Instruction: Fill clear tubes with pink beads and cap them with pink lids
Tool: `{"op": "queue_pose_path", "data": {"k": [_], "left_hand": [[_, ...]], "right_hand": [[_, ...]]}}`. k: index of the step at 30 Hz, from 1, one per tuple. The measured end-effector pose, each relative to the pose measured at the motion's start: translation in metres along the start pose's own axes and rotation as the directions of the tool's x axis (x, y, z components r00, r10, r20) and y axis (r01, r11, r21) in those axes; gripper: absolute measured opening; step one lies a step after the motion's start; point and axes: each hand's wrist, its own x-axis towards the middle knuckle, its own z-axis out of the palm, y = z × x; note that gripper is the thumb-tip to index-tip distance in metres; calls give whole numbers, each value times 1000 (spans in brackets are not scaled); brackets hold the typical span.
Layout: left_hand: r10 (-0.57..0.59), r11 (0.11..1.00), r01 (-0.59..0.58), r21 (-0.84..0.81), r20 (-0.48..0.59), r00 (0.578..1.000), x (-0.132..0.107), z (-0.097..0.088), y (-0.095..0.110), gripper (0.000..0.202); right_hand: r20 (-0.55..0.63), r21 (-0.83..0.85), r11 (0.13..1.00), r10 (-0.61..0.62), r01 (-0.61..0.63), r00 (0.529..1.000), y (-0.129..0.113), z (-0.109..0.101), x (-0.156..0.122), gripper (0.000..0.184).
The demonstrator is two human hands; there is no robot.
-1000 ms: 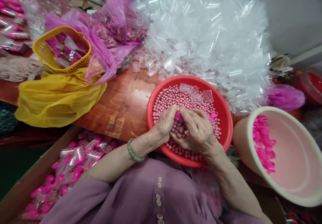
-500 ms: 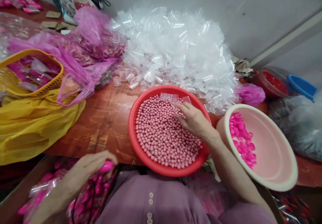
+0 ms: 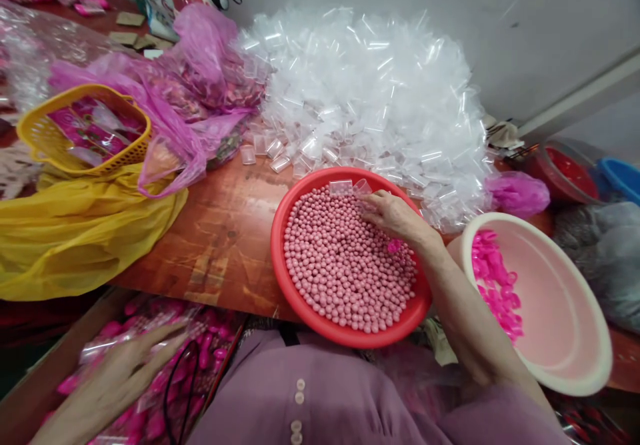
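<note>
My right hand [image 3: 393, 217] reaches into the red basin [image 3: 281, 258], over a bed of pink beads [image 3: 333, 265]. Its fingertips are pinched at a small clear plastic tube [image 3: 367, 207], partly covered by the fingers. Two more clear tubes, one of them [image 3: 341, 188] lying flat, rest on the beads beside the fingertips. Under the palm shows a bright pink plastic piece [image 3: 395, 245]; whether the hand grips it I cannot tell. Low at the left, my left hand [image 3: 137, 365] stretches its fingers over a box of bright pink filled pieces [image 3: 210, 345], holding nothing visible.
A large heap of clear tubes [image 3: 370, 85] lies behind the basin. At right stands a cream basin [image 3: 560, 298] with pink plastic pieces [image 3: 495, 278]. To the left are a yellow basket [image 3: 85, 168], yellow cloth [image 3: 90, 231] and pink bags [image 3: 205, 51]. A dark cord [image 3: 167, 391] crosses the box.
My left hand has let go of a pink piece into the box and moved down and left. My right hand's fingers have closed at a clear tube. The view has shifted slightly.
</note>
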Motion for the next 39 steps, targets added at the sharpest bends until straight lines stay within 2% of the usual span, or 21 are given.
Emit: {"op": "queue_pose_path", "data": {"k": [3,4,6,8,10,12,14,17,20,22,24,27,30,35,37,39], "left_hand": [[49,990,-37,-136,82,995,26,0,51,30],[102,967,-80,-243,80,992,37,-1,71,27],[239,900,-203,-386,48,970,60,2,110,25],[299,845,-285,-453,-41,953,85,10,144,24],[343,805,-329,-493,-65,937,109,23,167,27],[376,828,-363,-427,-57,925,129,39,181,31],[418,876,-413,-250,-35,908,142,54,187,34],[437,899,-438,3,51,898,150,66,189,35],[432,893,-440,95,101,896,149,70,188,36],[441,886,-452,108,107,891,149,70,186,37],[452,881,-462,105,105,886,150,71,184,36],[462,882,-468,63,92,882,152,71,182,37],[457,889,-456,-35,77,886,152,65,182,45],[425,881,-382,-279,115,898,151,54,187,51],[437,843,-359,-401,121,891,153,55,188,53],[471,766,-339,-547,118,874,157,58,188,53]], "right_hand": [[75,-15,998,-58,60,995,7,-2,5,31],[102,-12,996,-83,84,991,8,-3,6,29],[151,8,993,-117,117,982,7,-6,8,27],[185,19,994,-107,105,977,1,-9,9,26],[217,-13,997,-72,77,973,-8,-11,7,24],[233,-100,993,-42,67,971,-21,-10,4,18],[249,-190,976,-60,109,967,-36,-6,2,13],[293,-151,958,-191,242,937,-54,5,2,30],[277,45,949,-311,311,909,-59,17,3,39],[241,207,936,-331,285,912,-55,26,4,37],[219,409,887,-323,214,921,-49,34,3,30],[186,690,716,-312,102,932,-41,43,0,21],[151,826,561,-312,53,938,-41,40,-4,20],[55,920,386,-305,70,951,-44,23,-12,34],[21,934,348,-275,79,961,-44,17,-16,38],[-10,933,346,-252,100,968,-44,13,-19,39]]}}
